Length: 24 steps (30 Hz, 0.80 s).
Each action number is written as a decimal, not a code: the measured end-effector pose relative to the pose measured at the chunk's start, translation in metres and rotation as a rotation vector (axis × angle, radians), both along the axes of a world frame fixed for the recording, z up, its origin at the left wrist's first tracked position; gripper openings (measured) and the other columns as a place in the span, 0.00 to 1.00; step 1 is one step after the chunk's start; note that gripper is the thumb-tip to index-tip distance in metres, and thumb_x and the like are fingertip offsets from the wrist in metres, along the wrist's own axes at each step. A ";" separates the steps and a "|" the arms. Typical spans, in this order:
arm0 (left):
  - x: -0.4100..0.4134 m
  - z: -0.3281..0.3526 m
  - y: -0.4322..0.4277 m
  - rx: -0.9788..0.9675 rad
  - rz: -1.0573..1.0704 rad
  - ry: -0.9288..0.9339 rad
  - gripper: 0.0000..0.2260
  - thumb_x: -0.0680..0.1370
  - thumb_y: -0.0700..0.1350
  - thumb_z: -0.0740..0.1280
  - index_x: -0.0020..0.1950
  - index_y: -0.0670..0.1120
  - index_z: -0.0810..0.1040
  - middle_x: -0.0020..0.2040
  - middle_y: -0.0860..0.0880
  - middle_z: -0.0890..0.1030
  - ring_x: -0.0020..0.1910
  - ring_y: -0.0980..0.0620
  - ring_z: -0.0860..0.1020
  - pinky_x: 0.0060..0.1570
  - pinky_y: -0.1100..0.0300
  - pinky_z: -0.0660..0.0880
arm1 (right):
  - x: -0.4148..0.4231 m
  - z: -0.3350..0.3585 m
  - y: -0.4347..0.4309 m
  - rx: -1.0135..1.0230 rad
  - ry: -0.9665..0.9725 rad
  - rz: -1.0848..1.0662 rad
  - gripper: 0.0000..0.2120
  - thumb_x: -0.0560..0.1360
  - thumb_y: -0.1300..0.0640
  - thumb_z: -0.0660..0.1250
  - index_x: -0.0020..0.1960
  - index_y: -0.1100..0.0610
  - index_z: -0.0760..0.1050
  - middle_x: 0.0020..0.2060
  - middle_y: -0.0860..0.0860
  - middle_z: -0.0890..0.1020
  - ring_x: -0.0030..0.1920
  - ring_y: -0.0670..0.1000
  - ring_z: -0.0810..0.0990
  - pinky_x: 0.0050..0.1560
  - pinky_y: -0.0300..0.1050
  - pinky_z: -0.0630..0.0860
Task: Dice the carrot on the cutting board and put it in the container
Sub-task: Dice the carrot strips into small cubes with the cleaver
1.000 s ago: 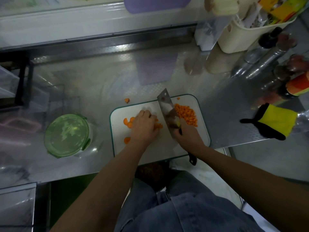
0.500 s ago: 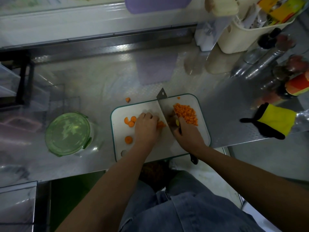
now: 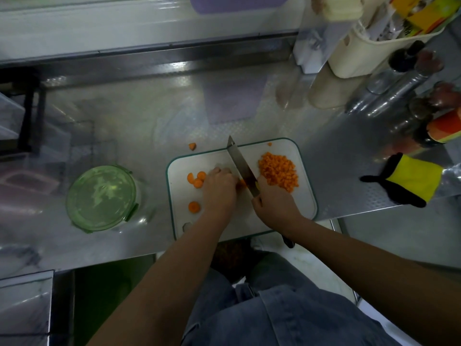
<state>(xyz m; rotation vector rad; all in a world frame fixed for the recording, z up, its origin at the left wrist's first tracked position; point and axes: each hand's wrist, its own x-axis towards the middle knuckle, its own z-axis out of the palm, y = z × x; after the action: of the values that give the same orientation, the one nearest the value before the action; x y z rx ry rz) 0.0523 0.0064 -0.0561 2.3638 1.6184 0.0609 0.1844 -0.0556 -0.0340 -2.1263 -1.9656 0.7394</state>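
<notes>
While chopping mid-board: right hand clamped on cleaver handle, left hand fingers curled, pinning carrot piece at blade. Diced pile on right of cutting board; carrot slices on left, uncut. Lidded container left of board; transfer pending.

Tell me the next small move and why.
Probably press the steel cleaver down through the orange carrot piece pinned under the left hand. The right hand grips its handle, and the round carrot slices are not yet diced.

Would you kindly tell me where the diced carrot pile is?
In the head view, the diced carrot pile sits on the cutting board's right part, just right of the knife blade.
</notes>
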 end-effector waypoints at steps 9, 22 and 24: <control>0.000 -0.002 0.000 0.017 0.027 -0.009 0.10 0.73 0.37 0.65 0.45 0.46 0.85 0.41 0.45 0.80 0.45 0.45 0.74 0.38 0.57 0.62 | 0.001 -0.008 0.004 0.021 0.018 -0.048 0.19 0.78 0.58 0.59 0.67 0.61 0.64 0.35 0.55 0.78 0.30 0.52 0.70 0.28 0.44 0.61; 0.001 -0.001 0.001 0.010 0.069 0.030 0.09 0.74 0.39 0.63 0.43 0.45 0.84 0.42 0.46 0.80 0.46 0.46 0.74 0.38 0.57 0.61 | -0.006 -0.005 0.003 0.006 0.010 -0.004 0.14 0.76 0.58 0.59 0.60 0.60 0.67 0.34 0.55 0.77 0.33 0.59 0.77 0.30 0.45 0.64; 0.001 -0.001 0.001 -0.014 0.065 0.038 0.10 0.75 0.40 0.62 0.45 0.46 0.83 0.44 0.46 0.80 0.48 0.46 0.74 0.39 0.57 0.60 | -0.008 -0.006 0.003 0.010 -0.001 -0.010 0.14 0.76 0.58 0.60 0.60 0.60 0.67 0.35 0.56 0.78 0.35 0.60 0.78 0.31 0.45 0.65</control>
<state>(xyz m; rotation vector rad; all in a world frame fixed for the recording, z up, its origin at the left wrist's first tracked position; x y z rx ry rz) 0.0535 0.0079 -0.0573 2.3156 1.7081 0.0174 0.1760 -0.0524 -0.0395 -2.1292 -1.9539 0.7253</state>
